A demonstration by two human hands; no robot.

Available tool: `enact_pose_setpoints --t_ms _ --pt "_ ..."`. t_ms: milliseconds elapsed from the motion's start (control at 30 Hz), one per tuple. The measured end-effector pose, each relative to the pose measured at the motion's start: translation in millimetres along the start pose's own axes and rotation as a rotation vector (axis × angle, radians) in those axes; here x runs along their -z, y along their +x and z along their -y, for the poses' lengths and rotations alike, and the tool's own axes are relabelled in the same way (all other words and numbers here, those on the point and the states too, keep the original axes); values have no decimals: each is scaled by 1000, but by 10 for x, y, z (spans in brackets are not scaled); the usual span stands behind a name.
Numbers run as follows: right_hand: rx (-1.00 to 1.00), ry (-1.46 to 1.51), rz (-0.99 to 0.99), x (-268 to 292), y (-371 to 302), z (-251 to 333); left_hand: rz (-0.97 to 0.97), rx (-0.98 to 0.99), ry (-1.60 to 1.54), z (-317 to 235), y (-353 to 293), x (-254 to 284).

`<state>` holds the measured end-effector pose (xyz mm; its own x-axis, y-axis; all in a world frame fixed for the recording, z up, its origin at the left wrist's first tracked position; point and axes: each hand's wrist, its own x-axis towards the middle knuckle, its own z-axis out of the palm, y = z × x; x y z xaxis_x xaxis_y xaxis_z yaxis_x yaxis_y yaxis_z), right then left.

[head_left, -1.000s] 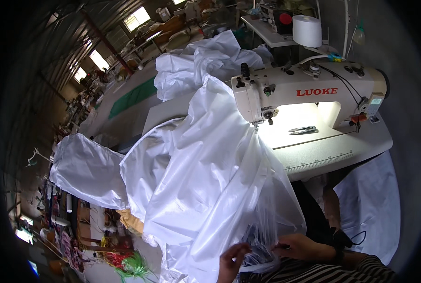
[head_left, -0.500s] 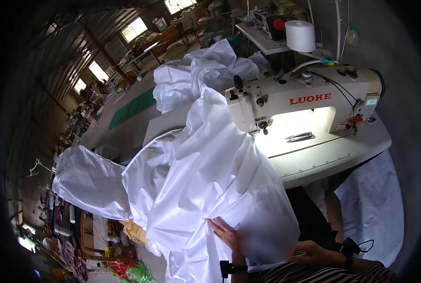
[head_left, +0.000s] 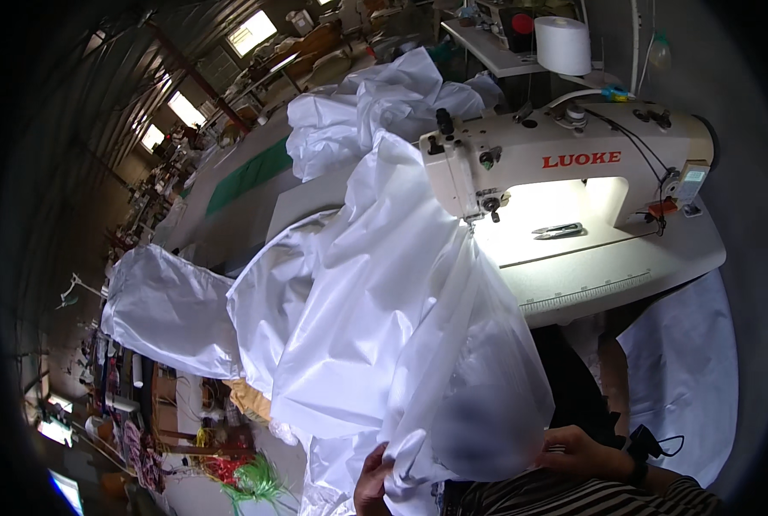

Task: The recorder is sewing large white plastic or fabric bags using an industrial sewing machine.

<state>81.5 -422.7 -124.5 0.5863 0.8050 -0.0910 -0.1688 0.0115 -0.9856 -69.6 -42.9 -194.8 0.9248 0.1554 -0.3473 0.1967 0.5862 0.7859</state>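
A large sheet of thin white fabric (head_left: 341,318) hangs in folds from the sewing machine (head_left: 565,163) down toward me. Its gathered upper part runs under the machine's needle area. At the bottom, my left hand (head_left: 371,483) is closed on a fold of the fabric, fingers curled round it. Farther right, my right hand (head_left: 577,453) pinches the fabric's right edge, near the lower corner. A blurred patch hides part of the cloth between my hands. On the lit machine bed lies a pair of thread snips (head_left: 559,230), apart from both hands.
More white fabric (head_left: 362,99) is heaped on the table behind the machine. A white thread cone (head_left: 563,46) stands at the upper right. Beside the machine at right hangs another white sheet (head_left: 689,361). Green and red stringy material (head_left: 255,477) lies at lower left.
My left hand has gone from lying flat on the fabric to gripping a fold lower and farther left. The cloth between my hands is drawn up; my right hand stays near its edge.
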Motion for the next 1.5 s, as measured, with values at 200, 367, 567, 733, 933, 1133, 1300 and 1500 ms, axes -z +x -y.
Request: enact_pose_setpoints --t_ms 200,367,567,733,933,1133,1300,1500 --pt "37 -145 35 -34 91 52 -857 -723 1283 109 211 -540" --pt "17 -106 34 -64 50 -13 -438 -700 1189 611 375 -1093" --pt "3 -169 7 -57 14 -77 -696 -711 1495 975 870 -861" --pt "-16 -161 4 -66 26 -13 -867 -782 1607 932 1241 -556" --pt "-32 -207 -2 -70 39 -6 -807 -791 1467 763 1412 -308" --pt "-53 -263 -12 -64 75 -22 -464 -603 1157 510 851 -141" --pt "125 -498 -64 -148 121 100 -427 -398 734 -327 -58 -556" --pt "516 -708 -74 -401 222 123 -96 -161 900 -257 -479 -1581"
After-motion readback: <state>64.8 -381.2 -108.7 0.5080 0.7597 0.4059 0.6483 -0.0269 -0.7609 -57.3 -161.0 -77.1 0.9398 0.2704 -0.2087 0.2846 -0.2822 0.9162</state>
